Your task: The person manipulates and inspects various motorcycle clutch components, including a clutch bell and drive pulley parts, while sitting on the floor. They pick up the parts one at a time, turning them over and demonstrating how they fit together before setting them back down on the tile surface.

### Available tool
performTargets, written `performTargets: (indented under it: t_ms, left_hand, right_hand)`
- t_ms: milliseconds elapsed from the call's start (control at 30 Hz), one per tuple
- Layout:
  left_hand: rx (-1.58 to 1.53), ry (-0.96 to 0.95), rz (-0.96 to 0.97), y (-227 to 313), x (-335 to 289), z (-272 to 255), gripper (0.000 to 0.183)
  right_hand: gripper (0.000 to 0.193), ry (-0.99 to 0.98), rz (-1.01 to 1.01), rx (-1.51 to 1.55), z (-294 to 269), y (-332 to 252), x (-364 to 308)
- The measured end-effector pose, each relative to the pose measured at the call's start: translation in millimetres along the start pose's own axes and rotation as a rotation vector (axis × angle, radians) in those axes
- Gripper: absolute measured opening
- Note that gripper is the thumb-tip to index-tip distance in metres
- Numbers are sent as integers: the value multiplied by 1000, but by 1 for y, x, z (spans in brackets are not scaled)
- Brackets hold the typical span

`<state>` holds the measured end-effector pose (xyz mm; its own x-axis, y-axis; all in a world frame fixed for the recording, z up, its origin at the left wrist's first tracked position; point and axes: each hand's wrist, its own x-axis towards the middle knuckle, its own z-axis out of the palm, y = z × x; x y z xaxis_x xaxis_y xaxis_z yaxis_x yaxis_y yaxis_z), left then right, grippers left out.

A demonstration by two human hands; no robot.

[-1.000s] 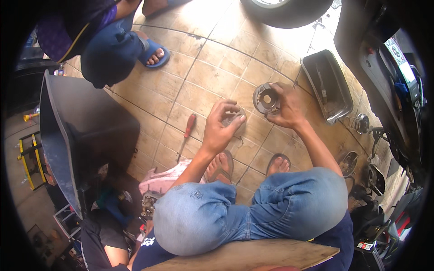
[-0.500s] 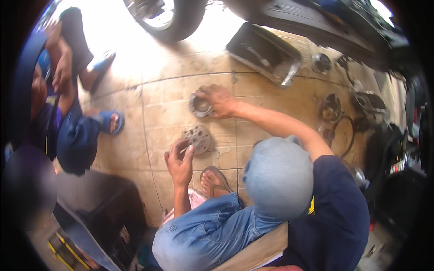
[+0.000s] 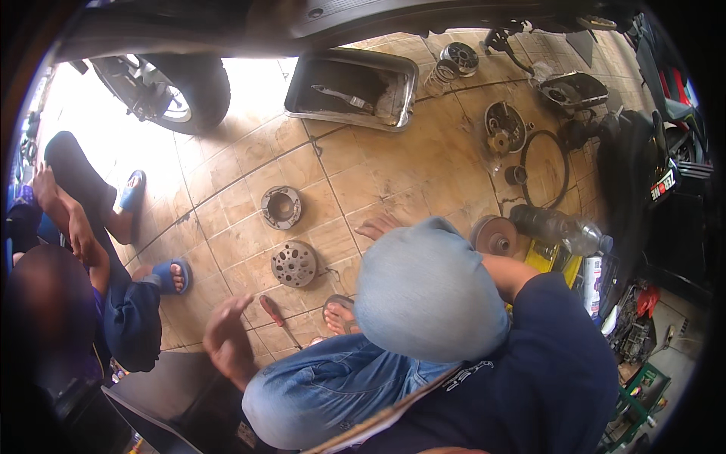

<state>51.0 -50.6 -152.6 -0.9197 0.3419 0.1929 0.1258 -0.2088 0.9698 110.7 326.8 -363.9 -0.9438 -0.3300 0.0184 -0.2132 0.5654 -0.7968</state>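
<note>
My left hand (image 3: 229,342) is raised beside my left knee, fingers stretched out and holding nothing. My right hand (image 3: 378,225) shows only its spread fingers beyond my right knee, low over the tiles; the palm is hidden, and no held thing shows. Left of these fingers, a round metal clutch bell (image 3: 294,264) full of holes lies flat on the floor. Just beyond it rests a ring-shaped clutch shoe assembly (image 3: 281,207), apart from both hands. A red-handled screwdriver (image 3: 274,312) lies between my left hand and my sandalled foot.
A metal tray (image 3: 412,91) holding a paintbrush (image 3: 342,97) stands ahead, near a wheel (image 3: 204,94). On the right are a drive belt (image 3: 566,170), a round cover (image 3: 505,125), a brownish disc-shaped part (image 3: 493,236) and a plastic bottle (image 3: 560,227). Another person's sandalled foot (image 3: 175,277) is at left.
My right hand has let go of the clutch shoe assembly and drawn back toward my knee. My left hand has moved off the clutch bell toward my left knee. The view has shifted.
</note>
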Motion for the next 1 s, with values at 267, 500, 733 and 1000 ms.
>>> performTargets:
  t_ms: [267,500,733,1000]
  left_hand:
    - [71,-499,50,159,29,26,67]
    - [139,-384,-52,180,-21,-3,34]
    - [-20,-205,-96,170,-122,-65,42]
    - [-424,-3,-132,85,-93,-32,63]
  right_hand:
    - [86,25,-338,-241,5,-38,48]
    - [76,-311,-327,-384,46,-55,109]
    - [60,-51,-209,-125,43,-42,72]
    - [20,620,312,213,-128,-4,-1]
